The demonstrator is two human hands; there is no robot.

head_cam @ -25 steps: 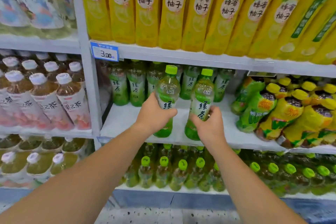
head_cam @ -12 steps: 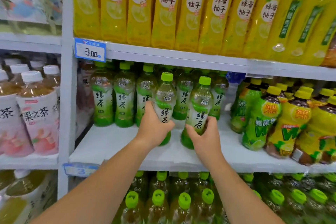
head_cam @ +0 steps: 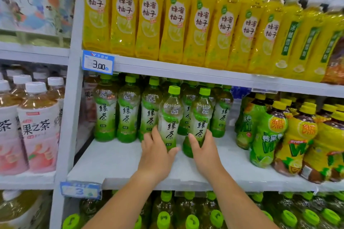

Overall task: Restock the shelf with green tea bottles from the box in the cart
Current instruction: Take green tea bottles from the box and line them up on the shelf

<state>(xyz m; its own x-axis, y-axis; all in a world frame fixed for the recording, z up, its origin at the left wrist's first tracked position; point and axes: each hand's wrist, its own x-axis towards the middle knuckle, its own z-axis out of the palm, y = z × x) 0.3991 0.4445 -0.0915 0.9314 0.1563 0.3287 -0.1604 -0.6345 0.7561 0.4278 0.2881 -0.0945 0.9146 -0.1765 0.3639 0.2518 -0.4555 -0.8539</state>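
Observation:
Two green tea bottles with lime caps stand upright on the white middle shelf (head_cam: 121, 165). My left hand (head_cam: 158, 152) grips the lower part of the left bottle (head_cam: 170, 117). My right hand (head_cam: 202, 150) grips the lower part of the right bottle (head_cam: 201, 119). Both sit just in front of a row of the same green tea bottles (head_cam: 128, 113) at the back of the shelf. The box and the cart are out of view.
Yellow honey-pomelo bottles (head_cam: 149, 15) fill the shelf above, over a 3.00 price tag (head_cam: 98, 62). Green and yellow lemon-drink bottles (head_cam: 268, 134) crowd the right of the middle shelf. Pink-labelled tea bottles (head_cam: 35, 128) stand in the left bay. Green-capped bottles (head_cam: 165, 217) fill the shelf below.
Both hands have pushed the two bottles deeper onto the shelf, up against the back row. The camera has come closer and shifted left.

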